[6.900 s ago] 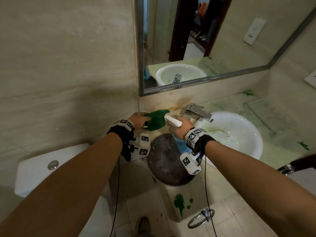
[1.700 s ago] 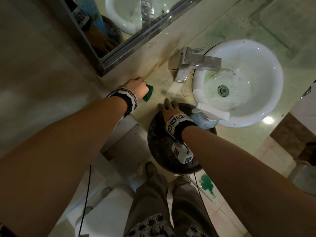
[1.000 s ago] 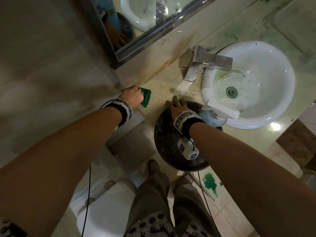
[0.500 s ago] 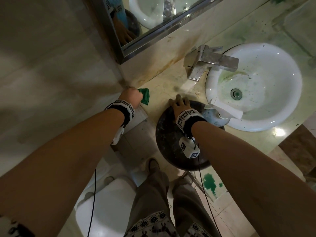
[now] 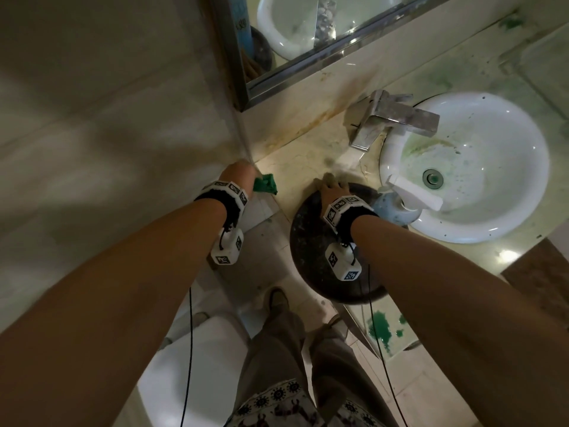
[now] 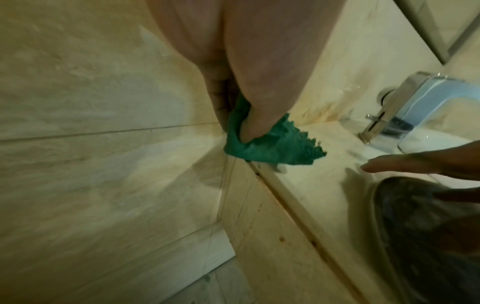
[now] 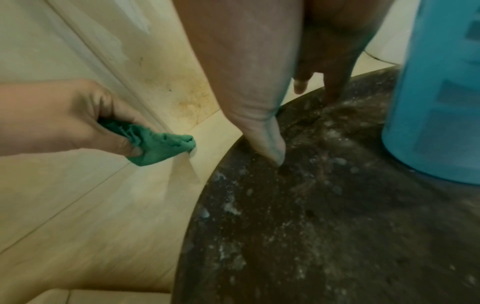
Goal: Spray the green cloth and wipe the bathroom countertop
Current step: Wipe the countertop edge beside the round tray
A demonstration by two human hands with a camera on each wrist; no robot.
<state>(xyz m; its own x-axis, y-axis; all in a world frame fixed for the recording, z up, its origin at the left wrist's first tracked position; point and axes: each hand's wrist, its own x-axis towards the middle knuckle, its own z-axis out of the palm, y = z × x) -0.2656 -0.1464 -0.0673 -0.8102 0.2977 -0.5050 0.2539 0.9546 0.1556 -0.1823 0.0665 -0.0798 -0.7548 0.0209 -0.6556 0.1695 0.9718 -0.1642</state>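
My left hand [image 5: 238, 177] grips the bunched green cloth [image 5: 264, 184] [image 6: 275, 146] [image 7: 158, 146] and presses it on the pale stone countertop [image 5: 308, 167] at its left end, right by the side wall. My right hand [image 5: 331, 189] lies flat, fingers straight, on a round dark dusty plate [image 5: 311, 241] [image 7: 311, 226] at the counter's front edge. The blue spray bottle [image 5: 397, 206] [image 7: 439, 92] with a white nozzle stands on that plate, just right of my right hand, held by no hand.
A white round basin [image 5: 468, 167] sits to the right with a chrome faucet [image 5: 391, 118] behind it. A mirror [image 5: 308, 32] hangs above the backsplash, which is rust-stained. Below are a white toilet [image 5: 191, 365], tiled floor and green stains [image 5: 380, 328] on the cabinet front.
My left hand has drawn the cloth back along the counter's left end, from near the backsplash toward the front edge. The right hand has stayed on the dark plate since putting the bottle down.
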